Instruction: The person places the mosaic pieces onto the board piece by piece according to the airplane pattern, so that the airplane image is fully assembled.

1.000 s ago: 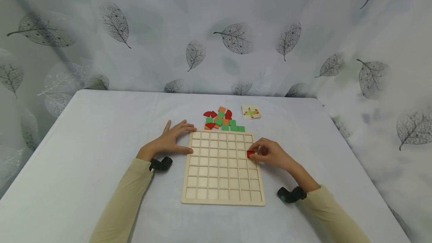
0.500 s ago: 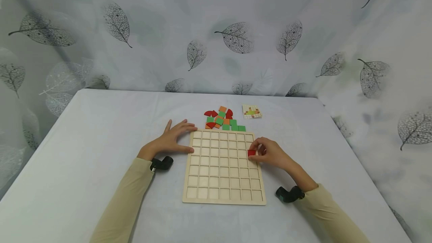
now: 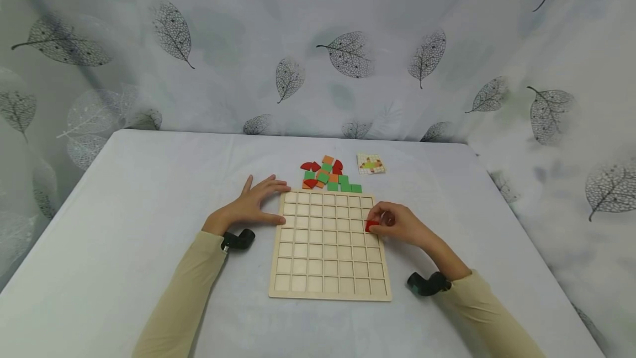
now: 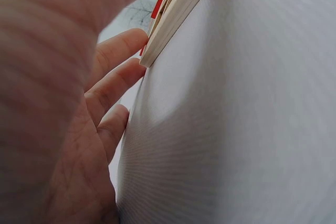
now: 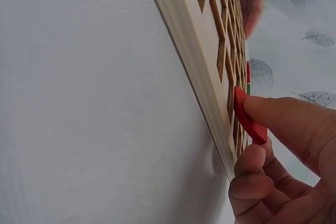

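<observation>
A wooden grid board (image 3: pixel 328 247) lies flat on the white table, its visible cells bare. My right hand (image 3: pixel 404 224) pinches a red tile (image 3: pixel 370 226) between thumb and fingers at the right-hand column, third row from the far side. In the right wrist view the red tile (image 5: pixel 251 119) shows a curved edge and stands tilted against the grid ridges. My left hand (image 3: pixel 248 208) spreads along the board's left edge, thumb and fingertips touching the frame. Seen from the left wrist, the fingers (image 4: pixel 118 80) are extended at the board's corner (image 4: pixel 149 59).
Past the board's far edge lies a loose pile of green tiles (image 3: pixel 345 184), orange tiles (image 3: pixel 328 159) and red rounded tiles (image 3: pixel 310 166), some overlapping. A small pattern card (image 3: pixel 370 164) sits to the right of them. A leaf-printed curtain (image 3: pixel 328 98) hangs behind the table.
The red tile has shifted and tilted slightly in the right fingers, staying over the same part of the board. My left hand keeps its place at the left edge.
</observation>
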A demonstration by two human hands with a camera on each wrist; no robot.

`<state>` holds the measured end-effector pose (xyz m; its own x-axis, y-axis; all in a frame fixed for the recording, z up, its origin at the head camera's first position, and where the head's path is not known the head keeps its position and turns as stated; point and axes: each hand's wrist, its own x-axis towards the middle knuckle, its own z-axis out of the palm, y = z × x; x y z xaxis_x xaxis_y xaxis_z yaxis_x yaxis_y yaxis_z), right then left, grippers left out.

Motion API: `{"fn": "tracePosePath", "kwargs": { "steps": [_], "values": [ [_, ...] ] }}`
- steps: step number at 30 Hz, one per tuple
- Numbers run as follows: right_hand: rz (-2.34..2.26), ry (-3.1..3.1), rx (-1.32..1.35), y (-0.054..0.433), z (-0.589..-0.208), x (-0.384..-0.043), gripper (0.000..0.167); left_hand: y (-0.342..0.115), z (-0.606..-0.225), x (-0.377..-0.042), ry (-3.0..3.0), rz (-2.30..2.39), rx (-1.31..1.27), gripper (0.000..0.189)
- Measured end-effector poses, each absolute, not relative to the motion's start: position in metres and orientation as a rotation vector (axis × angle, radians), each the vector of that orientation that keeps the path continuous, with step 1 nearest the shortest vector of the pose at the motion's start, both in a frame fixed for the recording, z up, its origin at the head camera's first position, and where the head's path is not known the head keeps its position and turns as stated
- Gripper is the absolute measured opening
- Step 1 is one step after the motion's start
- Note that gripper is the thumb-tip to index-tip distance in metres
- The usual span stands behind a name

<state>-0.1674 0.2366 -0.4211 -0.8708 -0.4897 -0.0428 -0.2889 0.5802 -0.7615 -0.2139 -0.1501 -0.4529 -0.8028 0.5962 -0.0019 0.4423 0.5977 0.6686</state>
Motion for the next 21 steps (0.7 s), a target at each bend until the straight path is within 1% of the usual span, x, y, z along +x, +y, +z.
{"fn": "tracePosePath", "kwargs": {
  "steps": [7,15,21],
  "values": [
    [-1.163,2.526,-0.686,0.2373,-0.4221,-0.1676,0.015,-0.1502,-0.4532,-0.2139,2.604,0.993,0.864,0.077],
    [-1.155,2.506,-0.747,0.2382,-0.4211,-0.1684,0.022,-0.1506,-0.4541,-0.214,2.602,0.995,0.864,0.077],
    [-1.178,2.548,-0.695,0.2395,-0.4203,-0.1711,0.02,-0.1505,-0.4538,-0.2134,2.597,1.0,0.857,0.076]
  ]
}}
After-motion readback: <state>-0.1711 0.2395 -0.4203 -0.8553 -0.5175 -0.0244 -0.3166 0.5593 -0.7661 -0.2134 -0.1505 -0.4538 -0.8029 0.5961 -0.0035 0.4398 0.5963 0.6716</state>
